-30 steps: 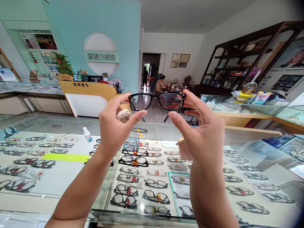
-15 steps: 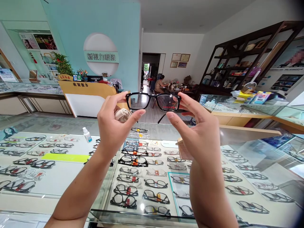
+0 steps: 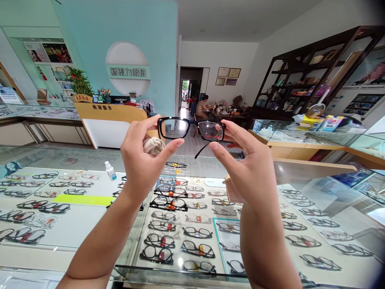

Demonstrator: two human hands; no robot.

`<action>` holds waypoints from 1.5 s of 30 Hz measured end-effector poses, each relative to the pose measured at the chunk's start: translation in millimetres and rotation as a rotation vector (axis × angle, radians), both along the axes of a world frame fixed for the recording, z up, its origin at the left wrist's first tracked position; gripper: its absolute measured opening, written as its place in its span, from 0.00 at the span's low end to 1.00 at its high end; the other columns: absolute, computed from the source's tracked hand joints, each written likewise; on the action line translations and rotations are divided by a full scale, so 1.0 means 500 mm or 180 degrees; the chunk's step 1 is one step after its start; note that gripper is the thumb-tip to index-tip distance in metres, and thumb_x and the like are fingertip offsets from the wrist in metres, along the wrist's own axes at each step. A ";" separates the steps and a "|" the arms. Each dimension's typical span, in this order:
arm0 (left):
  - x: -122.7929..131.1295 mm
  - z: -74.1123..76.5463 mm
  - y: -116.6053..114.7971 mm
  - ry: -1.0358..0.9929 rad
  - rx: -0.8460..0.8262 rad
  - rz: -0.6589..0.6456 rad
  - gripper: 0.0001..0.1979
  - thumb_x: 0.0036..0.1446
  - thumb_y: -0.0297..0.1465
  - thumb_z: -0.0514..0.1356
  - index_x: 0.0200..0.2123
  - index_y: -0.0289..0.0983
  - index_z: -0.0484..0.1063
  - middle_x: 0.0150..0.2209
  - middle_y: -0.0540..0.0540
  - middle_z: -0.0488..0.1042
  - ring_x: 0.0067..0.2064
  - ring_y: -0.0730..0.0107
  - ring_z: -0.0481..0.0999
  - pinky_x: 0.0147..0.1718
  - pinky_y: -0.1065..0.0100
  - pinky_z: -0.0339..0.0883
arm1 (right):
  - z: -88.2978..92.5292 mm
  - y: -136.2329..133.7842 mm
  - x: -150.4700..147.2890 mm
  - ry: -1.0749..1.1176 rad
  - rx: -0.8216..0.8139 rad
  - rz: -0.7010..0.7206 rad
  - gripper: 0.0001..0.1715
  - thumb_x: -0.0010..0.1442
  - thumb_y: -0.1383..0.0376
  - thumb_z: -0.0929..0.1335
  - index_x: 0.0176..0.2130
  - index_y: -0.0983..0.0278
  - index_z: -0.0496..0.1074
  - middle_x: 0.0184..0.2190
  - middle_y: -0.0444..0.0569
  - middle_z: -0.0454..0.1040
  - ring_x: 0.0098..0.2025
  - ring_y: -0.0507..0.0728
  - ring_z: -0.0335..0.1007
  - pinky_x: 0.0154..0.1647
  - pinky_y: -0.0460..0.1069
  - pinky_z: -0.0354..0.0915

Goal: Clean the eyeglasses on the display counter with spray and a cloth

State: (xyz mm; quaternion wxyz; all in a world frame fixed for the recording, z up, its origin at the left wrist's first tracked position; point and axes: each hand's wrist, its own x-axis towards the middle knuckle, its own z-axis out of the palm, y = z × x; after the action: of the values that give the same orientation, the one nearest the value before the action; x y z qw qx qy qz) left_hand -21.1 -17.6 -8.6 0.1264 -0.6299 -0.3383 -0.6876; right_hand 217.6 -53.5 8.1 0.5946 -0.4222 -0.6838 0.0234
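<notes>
A pair of black-framed eyeglasses (image 3: 193,123) is held up in front of me, above the glass display case. Red lettering marks the lens on the right. My left hand (image 3: 144,148) grips the left end of the frame between fingers and thumb, and a bunched beige cloth (image 3: 154,145) is tucked in its palm. My right hand (image 3: 243,154) pinches the right end by the hinge. One temple arm hangs down below the lens near my right thumb; the other is mostly hidden.
Rows of eyeglasses (image 3: 198,249) lie inside the display case (image 3: 129,241). A small white spray bottle (image 3: 110,171) stands on the glass at left. Behind are a wood-topped counter (image 3: 111,114), a seated person (image 3: 203,107) at a cluttered table, and dark shelves (image 3: 296,76) at right.
Both hands and the eyeglasses have shifted slightly left. The right end has come in a little, so the frame is turned slightly and the hanging temple sits lower.
</notes>
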 end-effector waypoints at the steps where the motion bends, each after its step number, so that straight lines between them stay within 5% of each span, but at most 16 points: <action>1: 0.000 0.000 -0.001 0.0002 0.0008 0.0006 0.32 0.60 0.55 0.77 0.60 0.44 0.80 0.49 0.42 0.80 0.54 0.52 0.82 0.49 0.54 0.80 | 0.000 0.001 0.000 0.0003 -0.0020 0.0015 0.34 0.69 0.49 0.76 0.69 0.55 0.79 0.61 0.55 0.86 0.64 0.71 0.83 0.65 0.71 0.80; 34: 0.001 0.005 -0.016 -0.0024 0.0029 0.0090 0.32 0.59 0.54 0.78 0.61 0.47 0.80 0.49 0.42 0.79 0.50 0.53 0.81 0.47 0.52 0.81 | -0.007 0.015 0.001 -0.0232 -0.0250 0.0178 0.31 0.72 0.49 0.74 0.69 0.55 0.78 0.63 0.57 0.85 0.65 0.72 0.82 0.62 0.69 0.80; 45: -0.017 0.009 0.017 -0.0060 -0.0394 -0.0354 0.34 0.56 0.61 0.76 0.56 0.45 0.82 0.49 0.41 0.85 0.52 0.52 0.86 0.43 0.57 0.82 | -0.003 0.007 -0.007 -0.0134 0.0373 -0.0180 0.30 0.70 0.49 0.75 0.68 0.51 0.77 0.61 0.53 0.84 0.61 0.69 0.81 0.63 0.69 0.79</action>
State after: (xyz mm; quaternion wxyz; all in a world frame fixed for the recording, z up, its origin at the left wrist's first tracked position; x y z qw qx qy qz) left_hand -29.7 -9.3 -4.0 0.0456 -0.6478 -0.3458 -0.6773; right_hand 213.9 -50.2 6.3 0.6043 -0.4063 -0.6841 -0.0424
